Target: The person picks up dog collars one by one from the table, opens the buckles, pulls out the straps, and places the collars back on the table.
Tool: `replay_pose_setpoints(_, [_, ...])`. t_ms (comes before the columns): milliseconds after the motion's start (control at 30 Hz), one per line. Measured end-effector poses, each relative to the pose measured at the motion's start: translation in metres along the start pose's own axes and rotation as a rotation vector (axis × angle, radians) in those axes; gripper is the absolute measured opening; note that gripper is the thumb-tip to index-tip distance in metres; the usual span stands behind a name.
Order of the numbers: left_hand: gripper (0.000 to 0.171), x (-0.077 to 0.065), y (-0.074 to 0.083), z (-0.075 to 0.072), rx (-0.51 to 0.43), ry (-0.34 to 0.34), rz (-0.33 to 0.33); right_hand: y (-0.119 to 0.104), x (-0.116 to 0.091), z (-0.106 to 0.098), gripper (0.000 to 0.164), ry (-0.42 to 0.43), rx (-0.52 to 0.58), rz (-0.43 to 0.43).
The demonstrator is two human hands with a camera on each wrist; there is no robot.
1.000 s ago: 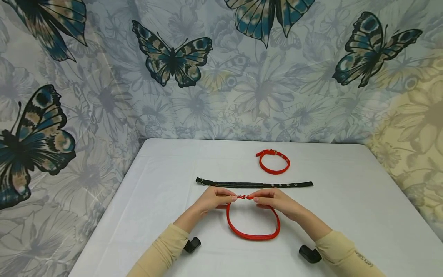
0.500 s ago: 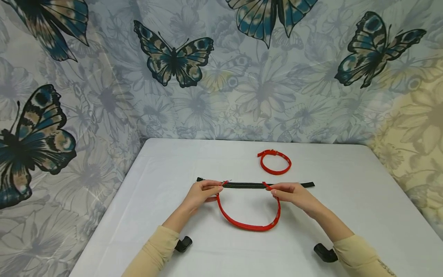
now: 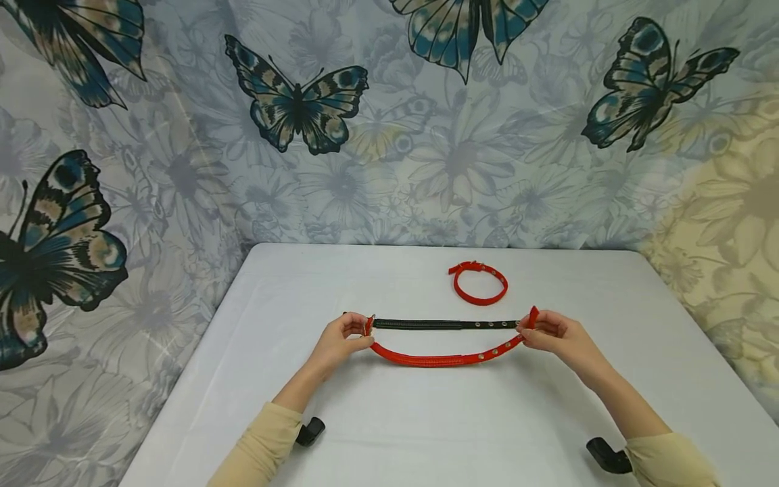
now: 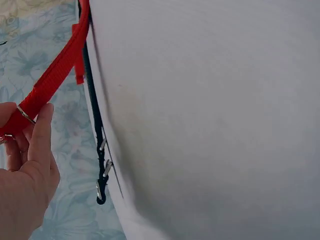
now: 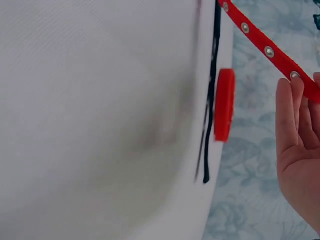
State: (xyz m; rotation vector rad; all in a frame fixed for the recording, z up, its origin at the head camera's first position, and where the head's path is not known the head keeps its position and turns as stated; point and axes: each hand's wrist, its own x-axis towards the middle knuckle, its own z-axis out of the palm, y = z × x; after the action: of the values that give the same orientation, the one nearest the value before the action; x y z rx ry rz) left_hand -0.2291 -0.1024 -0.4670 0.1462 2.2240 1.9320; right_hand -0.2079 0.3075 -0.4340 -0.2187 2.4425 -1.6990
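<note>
In the head view we see a red strap (image 3: pixel 432 361) in the lower centre of the frame, held above the white table (image 3: pixel 438 433) and sagging in a shallow curve. The left hand (image 3: pixel 337 343), left of centre, pinches its buckle end between thumb and fingers; the right hand (image 3: pixel 560 334), right of centre, pinches the opposite end, whose tip projects upward. In the left-wrist view we note metal hardware (image 4: pixel 26 114) at the fingers; in the right-wrist view, metal eyelets (image 5: pixel 269 51). Just above the red strap in the frame lies a straight black strap (image 3: pixel 420 325); above that, a closed red loop (image 3: pixel 481 302).
</note>
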Motion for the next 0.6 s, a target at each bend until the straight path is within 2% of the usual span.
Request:
replay_pose_setpoints(100, [0.026,-0.001,-0.005,-0.002,0.109,-0.006,0.022,0.009,-0.006,-0.006,0.036,0.003,-0.011,0.02])
replay_pose_setpoints(167, [0.024,-0.002,-0.008,-0.004,0.201,-0.001,0.049,0.015,-0.009,-0.009,0.037,0.023,-0.059,0.044])
replay_pose_setpoints(233, [0.022,-0.004,-0.011,-0.006,0.313,0.008,0.09,0.021,-0.012,-0.011,0.036,0.055,-0.171,0.066])
replay_pose_setpoints(400, [0.016,-0.009,-0.012,-0.009,0.559,0.031,0.186,0.035,-0.014,-0.009,0.027,0.138,-0.534,0.084])
replay_pose_setpoints(500, [0.012,-0.013,-0.01,-0.01,0.679,0.051,0.214,0.042,-0.015,-0.007,0.02,0.15,-0.639,0.047])
replay_pose_setpoints(600, [0.007,-0.017,-0.008,-0.012,0.756,0.079,0.223,0.046,-0.018,-0.005,0.012,0.142,-0.712,-0.004])
